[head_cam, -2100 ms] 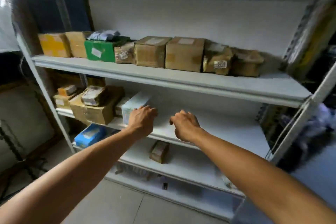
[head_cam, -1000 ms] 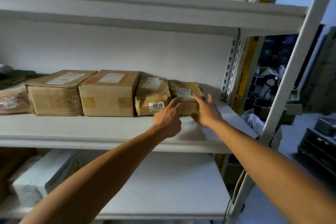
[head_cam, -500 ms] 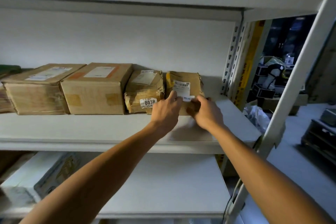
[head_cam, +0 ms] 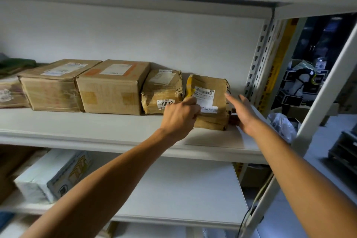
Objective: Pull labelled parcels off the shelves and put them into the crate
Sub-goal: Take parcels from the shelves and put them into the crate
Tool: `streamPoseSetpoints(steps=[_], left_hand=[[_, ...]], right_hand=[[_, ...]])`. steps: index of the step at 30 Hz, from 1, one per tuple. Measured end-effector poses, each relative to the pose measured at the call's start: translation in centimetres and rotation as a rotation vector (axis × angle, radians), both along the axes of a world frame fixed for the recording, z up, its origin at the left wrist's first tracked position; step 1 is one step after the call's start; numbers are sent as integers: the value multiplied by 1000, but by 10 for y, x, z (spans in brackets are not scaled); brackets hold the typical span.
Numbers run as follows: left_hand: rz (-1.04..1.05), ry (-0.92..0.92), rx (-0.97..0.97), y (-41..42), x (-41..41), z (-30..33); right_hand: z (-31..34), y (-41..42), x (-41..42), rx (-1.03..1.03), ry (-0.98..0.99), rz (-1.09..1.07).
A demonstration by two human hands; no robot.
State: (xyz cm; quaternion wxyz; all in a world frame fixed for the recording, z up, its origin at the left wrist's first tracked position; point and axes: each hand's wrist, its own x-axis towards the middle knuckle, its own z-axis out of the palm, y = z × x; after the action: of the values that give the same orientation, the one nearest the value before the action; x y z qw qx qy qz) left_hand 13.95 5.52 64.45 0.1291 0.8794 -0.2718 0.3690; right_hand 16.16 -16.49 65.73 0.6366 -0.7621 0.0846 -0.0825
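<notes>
Parcel gripped at its left edge by left hand; right hand flat, fingers straight.

Head view, near the shelf

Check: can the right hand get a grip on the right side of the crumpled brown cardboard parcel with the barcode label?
Probably yes. The right hand is open beside the crumpled brown cardboard parcel, with bare white shelf around it. The left hand holds the parcel's front left, clear of that side.
</notes>
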Motion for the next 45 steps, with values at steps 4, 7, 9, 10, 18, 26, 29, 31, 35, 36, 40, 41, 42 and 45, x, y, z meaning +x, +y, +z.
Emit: streamPoseSetpoints(steps=[4,7,9,10,18,26,29,31,35,36,40,41,42,45], left_hand=[[-32,-85,-17,8,-16,-7],[-70,-111,-26,15,-23,-11],[-81,-121,-51,20,-28,-14],[-83,-131,-75,21,-33,-15],[-172,-131,-186,37,-68,-13],[-282,289,-840,65,-117,-31],[-348,776,-1053,80,-131,-26],[-386,959,-1050,89,-144,-21],[-495,1079,-1086,111,-172,-38],[-529,1084,-1121,116,-179,-48],[-552,1095,-1250,135,-213,-74],[-533,1078,-1264,141,-222,-78],[-510,1059,-1274,147,-230,-81],[-444,1025,-1305,170,-253,-93]], right_hand=[[-5,0,8,10,86,55],[-4,8,1,0,60,178],[-4,13,-7,49,34,175],[-6,15,-10,100,19,168],[-11,32,-61,273,-142,-62],[-28,66,-141,323,-236,-94],[-38,81,-168,324,-271,-68],[-47,90,-184,292,-276,-13],[-67,111,-208,281,-233,110],[-71,118,-213,290,-216,136],[-90,146,-235,313,-169,208],[-94,154,-239,320,-154,234],[-99,162,-242,324,-140,270],[-110,189,-249,333,-97,375]])
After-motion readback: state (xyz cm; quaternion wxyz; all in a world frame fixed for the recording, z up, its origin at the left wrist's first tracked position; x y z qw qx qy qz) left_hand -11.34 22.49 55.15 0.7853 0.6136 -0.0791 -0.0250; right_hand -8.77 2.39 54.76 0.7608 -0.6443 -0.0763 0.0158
